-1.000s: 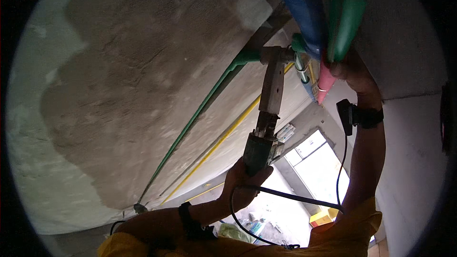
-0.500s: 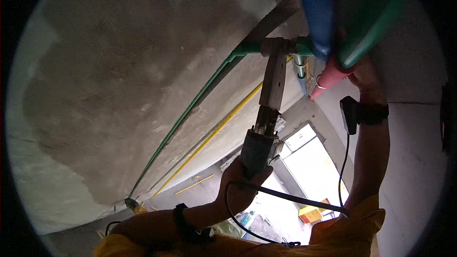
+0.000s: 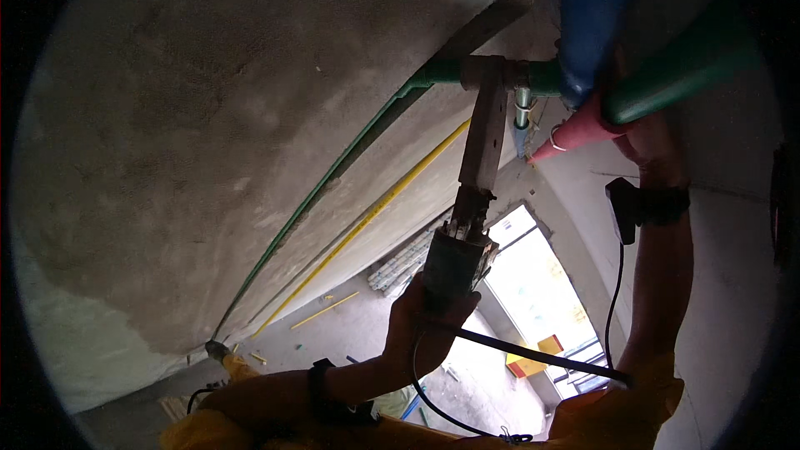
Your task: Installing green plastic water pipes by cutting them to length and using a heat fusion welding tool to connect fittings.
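Observation:
My left hand (image 3: 433, 321) is closed round the dark handle of a pipe welding iron (image 3: 482, 146), held upright. At its flat metal top, a heating socket (image 3: 477, 72) meets the end of a long thin green pipe (image 3: 312, 196) along the wall. On the other side, the iron meets a short green pipe piece (image 3: 546, 77) beside a thick blue pipe (image 3: 593, 12). My right hand (image 3: 640, 148) reaches up behind a red tapered pipe (image 3: 575, 129) and a thick green pipe (image 3: 692, 75). Those pipes hide most of its fingers, so its grip does not show.
A yellow pipe (image 3: 375, 212) runs along the wall (image 3: 167, 117) below the green one. A black cable (image 3: 533, 352) crosses between my arms. Lower down are a bright window opening (image 3: 533, 267), a yellow and red box (image 3: 533, 356) and stacked lengths of material (image 3: 408, 258) on the floor.
The whole view has shifted a little, with the thick pipes and my right arm now farther right. My left hand still holds the iron against the green pipe.

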A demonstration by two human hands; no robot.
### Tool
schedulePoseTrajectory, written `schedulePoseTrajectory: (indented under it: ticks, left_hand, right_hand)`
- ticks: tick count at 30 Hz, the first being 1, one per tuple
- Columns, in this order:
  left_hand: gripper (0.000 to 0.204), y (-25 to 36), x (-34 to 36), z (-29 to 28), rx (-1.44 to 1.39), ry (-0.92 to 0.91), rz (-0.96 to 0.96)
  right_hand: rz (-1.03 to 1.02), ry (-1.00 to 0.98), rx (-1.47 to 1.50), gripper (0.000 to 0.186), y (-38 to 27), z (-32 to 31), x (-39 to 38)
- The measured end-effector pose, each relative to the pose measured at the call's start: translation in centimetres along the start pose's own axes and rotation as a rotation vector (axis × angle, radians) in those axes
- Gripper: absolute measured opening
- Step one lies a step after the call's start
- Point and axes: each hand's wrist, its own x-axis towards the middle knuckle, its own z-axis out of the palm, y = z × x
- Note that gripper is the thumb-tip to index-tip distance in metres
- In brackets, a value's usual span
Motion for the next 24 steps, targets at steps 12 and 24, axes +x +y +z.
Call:
schedulePoseTrajectory:
  ticks: [12,24]
  left_hand:
    - [0.044,-0.4,1.1,-1.2,0.601,0.09,0.175]
    - [0.044,0.9,0.8,-0.9,0.442,0.022,-0.054]
  right_hand:
    - [-0.192,-0.145,0.057,0.064,-2.8,2.8,0.4]
    - [-0.53,0.521,-0.53,0.051,0.3,8.0,-2.6]
